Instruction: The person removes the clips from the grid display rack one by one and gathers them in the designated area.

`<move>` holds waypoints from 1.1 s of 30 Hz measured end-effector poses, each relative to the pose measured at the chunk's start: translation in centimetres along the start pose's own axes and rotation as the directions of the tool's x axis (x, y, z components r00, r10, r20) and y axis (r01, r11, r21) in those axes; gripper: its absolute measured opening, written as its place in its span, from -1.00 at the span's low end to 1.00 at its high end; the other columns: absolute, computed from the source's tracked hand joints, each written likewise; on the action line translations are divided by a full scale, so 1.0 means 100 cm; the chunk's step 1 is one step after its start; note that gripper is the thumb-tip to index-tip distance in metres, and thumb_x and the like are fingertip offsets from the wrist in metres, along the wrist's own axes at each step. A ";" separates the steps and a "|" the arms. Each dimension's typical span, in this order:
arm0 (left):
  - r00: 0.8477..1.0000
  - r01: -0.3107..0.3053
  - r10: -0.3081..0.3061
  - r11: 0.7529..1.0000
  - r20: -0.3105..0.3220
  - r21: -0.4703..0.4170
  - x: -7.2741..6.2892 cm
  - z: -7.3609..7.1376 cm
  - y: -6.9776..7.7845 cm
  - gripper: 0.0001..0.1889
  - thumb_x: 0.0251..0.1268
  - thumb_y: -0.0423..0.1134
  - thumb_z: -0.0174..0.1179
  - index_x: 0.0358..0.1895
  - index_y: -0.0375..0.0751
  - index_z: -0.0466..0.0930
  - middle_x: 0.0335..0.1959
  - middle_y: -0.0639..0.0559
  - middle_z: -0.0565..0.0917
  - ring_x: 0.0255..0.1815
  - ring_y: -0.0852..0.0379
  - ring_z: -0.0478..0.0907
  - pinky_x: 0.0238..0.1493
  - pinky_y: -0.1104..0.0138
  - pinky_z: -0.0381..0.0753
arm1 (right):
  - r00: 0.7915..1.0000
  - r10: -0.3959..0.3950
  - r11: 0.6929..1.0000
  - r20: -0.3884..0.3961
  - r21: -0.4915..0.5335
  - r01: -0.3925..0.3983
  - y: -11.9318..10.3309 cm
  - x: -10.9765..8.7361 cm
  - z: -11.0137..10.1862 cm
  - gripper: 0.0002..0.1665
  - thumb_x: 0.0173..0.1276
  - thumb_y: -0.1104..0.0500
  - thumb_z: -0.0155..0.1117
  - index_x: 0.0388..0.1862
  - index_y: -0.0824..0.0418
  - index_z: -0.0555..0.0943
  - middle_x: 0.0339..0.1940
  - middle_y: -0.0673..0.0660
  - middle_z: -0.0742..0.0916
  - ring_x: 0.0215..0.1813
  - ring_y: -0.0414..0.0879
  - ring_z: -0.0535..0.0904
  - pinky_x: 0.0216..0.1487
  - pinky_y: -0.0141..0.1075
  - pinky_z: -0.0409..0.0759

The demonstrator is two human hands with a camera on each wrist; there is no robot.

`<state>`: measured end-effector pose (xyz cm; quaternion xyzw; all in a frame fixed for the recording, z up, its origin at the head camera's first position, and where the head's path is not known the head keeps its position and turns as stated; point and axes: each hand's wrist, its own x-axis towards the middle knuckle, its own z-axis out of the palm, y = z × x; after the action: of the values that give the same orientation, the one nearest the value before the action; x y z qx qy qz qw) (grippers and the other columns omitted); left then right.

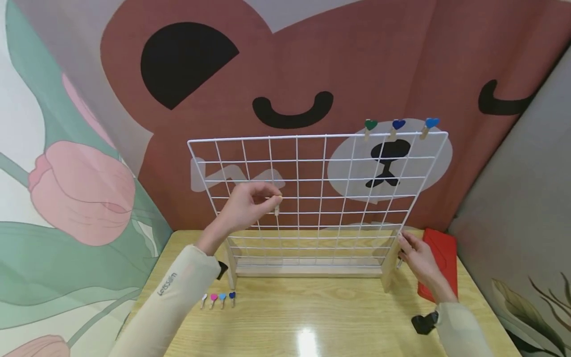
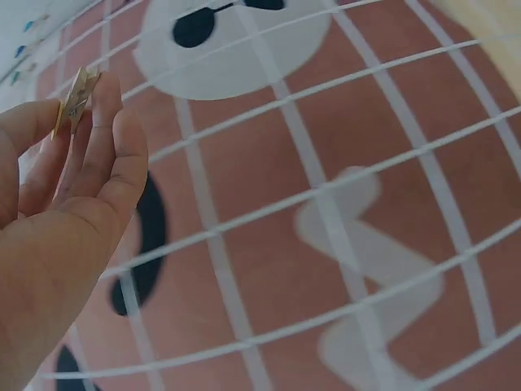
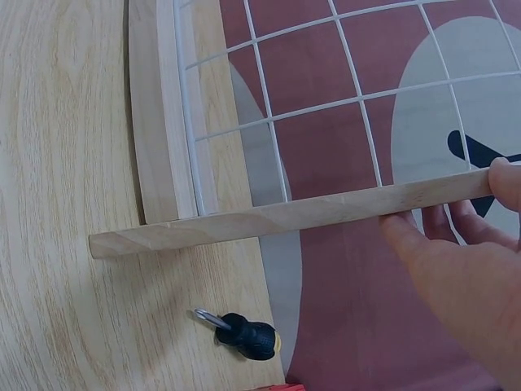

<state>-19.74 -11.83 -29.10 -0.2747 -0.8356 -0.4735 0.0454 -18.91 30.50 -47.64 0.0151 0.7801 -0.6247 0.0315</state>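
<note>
A white wire grid [image 1: 297,160] stands upright in a wooden frame on the table. In front of its left half, my left hand [image 1: 243,206] pinches a small wooden clothespin [image 1: 276,210] between thumb and fingertips. The left wrist view shows that clothespin [image 2: 80,99] edge-on, with a yellow piece on one side. My right hand [image 1: 419,257] grips the frame's right wooden post [image 3: 285,216] near its upper end. Clipped along the grid's top right are clothespins with a green heart [image 1: 371,125], a dark blue heart [image 1: 398,124] and a light blue heart [image 1: 431,123].
Several heart clothespins lie in a row at the table's front left, among them a pink one [image 1: 214,297]. A short black screwdriver [image 3: 248,336] lies beside the right post. Farther right is a red case [image 1: 446,258]. A patterned curtain [image 1: 348,59] hangs behind the grid.
</note>
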 end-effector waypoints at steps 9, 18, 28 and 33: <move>0.998 0.064 -0.064 0.996 0.001 -0.064 -0.026 0.016 -0.050 -0.90 0.32 -0.34 0.21 -0.18 -0.28 0.65 -0.37 -0.03 0.67 -0.47 0.10 0.62 -0.44 0.33 0.59 | 1.000 -0.014 1.000 0.006 0.008 0.014 -0.003 0.003 -0.002 -0.20 0.59 -0.03 -0.25 0.49 0.49 -0.17 0.47 0.51 0.06 0.43 0.34 0.01 0.29 -0.03 0.15; 0.974 0.223 -0.226 0.953 0.011 -0.204 -0.060 0.038 -0.097 -0.84 0.33 -0.35 0.20 -0.12 -0.38 0.61 -0.17 -0.24 0.65 -0.34 -0.07 0.67 -0.32 0.13 0.66 | 1.000 -0.009 1.000 0.011 -0.016 0.009 -0.001 0.002 -0.002 -0.20 0.59 -0.04 -0.25 0.49 0.47 -0.19 0.47 0.50 0.05 0.43 0.33 0.04 0.28 -0.03 0.18; 0.955 0.291 -0.297 0.931 0.007 -0.222 -0.095 0.044 -0.131 -0.82 0.32 -0.36 0.20 -0.15 -0.46 0.58 -0.25 -0.29 0.65 -0.38 0.06 0.64 -0.39 0.28 0.63 | 1.000 -0.009 1.000 0.012 -0.003 0.009 0.001 0.001 -0.001 -0.20 0.59 -0.03 -0.25 0.49 0.47 -0.19 0.47 0.50 0.05 0.43 0.33 0.03 0.29 -0.02 0.16; 0.933 0.343 -0.358 0.913 -0.032 -0.220 -0.114 0.045 -0.147 -0.83 0.28 -0.39 0.23 -0.17 -0.48 0.59 -0.23 -0.24 0.66 -0.37 0.13 0.63 -0.35 0.34 0.63 | 1.000 -0.009 1.000 0.013 -0.007 0.009 0.001 0.001 -0.002 -0.21 0.59 -0.03 -0.25 0.50 0.46 -0.17 0.47 0.50 0.07 0.43 0.32 0.04 0.29 -0.01 0.16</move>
<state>-16.64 -18.79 -46.68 -0.1066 -0.8143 -0.5693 -0.0397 -19.00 30.69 -47.72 0.0074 0.7821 -0.6222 0.0340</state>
